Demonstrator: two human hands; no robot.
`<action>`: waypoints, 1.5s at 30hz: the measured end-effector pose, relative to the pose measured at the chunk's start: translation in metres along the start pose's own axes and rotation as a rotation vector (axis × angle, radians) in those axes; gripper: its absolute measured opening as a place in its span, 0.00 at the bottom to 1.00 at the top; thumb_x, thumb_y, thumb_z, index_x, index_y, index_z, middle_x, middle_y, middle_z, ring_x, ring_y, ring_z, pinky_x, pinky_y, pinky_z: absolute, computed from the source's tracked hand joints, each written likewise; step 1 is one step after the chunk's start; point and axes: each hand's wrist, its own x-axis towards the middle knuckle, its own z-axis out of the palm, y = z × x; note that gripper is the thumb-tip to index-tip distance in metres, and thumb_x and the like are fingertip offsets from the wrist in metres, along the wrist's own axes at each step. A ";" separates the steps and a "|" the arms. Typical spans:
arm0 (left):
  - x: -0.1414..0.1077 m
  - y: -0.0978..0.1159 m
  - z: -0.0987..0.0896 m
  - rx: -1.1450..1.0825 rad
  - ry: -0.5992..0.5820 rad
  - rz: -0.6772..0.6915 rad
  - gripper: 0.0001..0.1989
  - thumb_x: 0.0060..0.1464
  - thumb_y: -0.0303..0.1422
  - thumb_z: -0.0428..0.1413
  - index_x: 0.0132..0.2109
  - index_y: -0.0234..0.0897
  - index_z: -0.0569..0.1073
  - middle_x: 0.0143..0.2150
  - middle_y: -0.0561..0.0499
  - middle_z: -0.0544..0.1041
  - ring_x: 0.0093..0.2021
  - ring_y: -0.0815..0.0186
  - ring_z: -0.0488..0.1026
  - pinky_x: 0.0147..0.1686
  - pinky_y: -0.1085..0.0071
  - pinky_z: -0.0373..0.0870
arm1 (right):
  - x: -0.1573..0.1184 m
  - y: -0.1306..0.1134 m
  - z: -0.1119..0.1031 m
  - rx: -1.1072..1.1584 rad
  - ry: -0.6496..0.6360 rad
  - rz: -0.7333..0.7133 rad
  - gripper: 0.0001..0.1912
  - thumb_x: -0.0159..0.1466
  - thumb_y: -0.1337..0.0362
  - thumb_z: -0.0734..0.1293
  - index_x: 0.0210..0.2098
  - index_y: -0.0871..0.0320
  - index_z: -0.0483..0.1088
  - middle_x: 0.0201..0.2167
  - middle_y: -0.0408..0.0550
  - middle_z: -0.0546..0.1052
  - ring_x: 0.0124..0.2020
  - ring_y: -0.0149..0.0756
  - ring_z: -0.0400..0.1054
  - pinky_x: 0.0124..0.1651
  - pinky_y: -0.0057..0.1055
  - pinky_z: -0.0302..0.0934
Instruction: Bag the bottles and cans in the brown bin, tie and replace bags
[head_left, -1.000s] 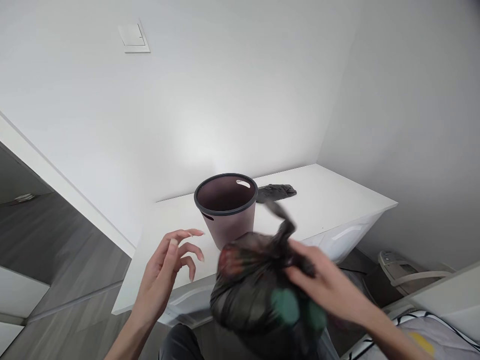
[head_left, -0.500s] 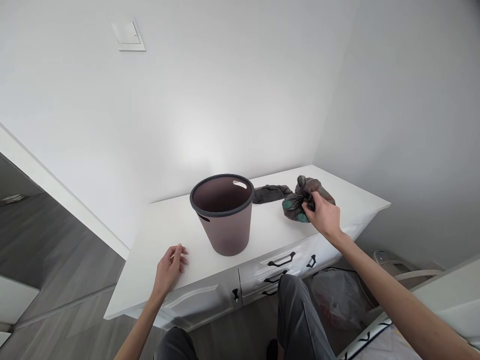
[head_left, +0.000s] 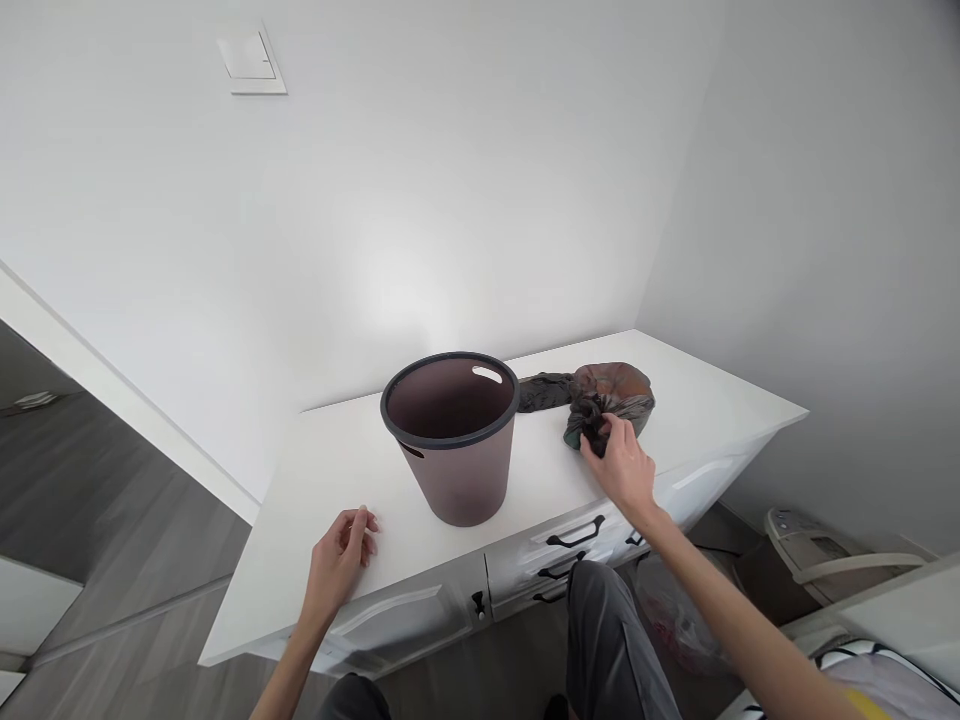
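Note:
On the white countertop, my right hand (head_left: 624, 470) pinches the knotted top of a filled black garbage bag (head_left: 619, 385) between thumb and fingers. The bag rests on its side, and reddish and green contents show through the thin plastic. Behind it and to the left lies a flat black plastic bag (head_left: 545, 391). A mauve trash can (head_left: 466, 475) with a dark rim and handle cut-outs stands upright near the middle, its visible inside bare. Left of the can, my left hand (head_left: 341, 552) rests near the counter's front edge, holding nothing, fingers loosely curled and apart.
White cabinet drawers with black handles (head_left: 576, 532) lie below the countertop (head_left: 322, 470). A wall switch (head_left: 251, 60) is at upper left. At lower right are a clear plastic bag (head_left: 679, 620) and a beige appliance (head_left: 810, 550). My knees are close to the cabinet.
My right hand has moved left and slightly down with the bag's knot, and the bag has turned so its knot faces me. My left hand has barely moved. The view has shifted slightly.

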 end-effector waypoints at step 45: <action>0.002 0.006 0.004 0.013 0.127 -0.067 0.27 0.61 0.61 0.51 0.37 0.41 0.74 0.26 0.52 0.76 0.23 0.63 0.70 0.30 0.66 0.70 | 0.039 -0.109 0.115 -0.025 -0.448 -0.211 0.33 0.74 0.54 0.53 0.75 0.58 0.56 0.80 0.55 0.33 0.78 0.59 0.21 0.75 0.56 0.27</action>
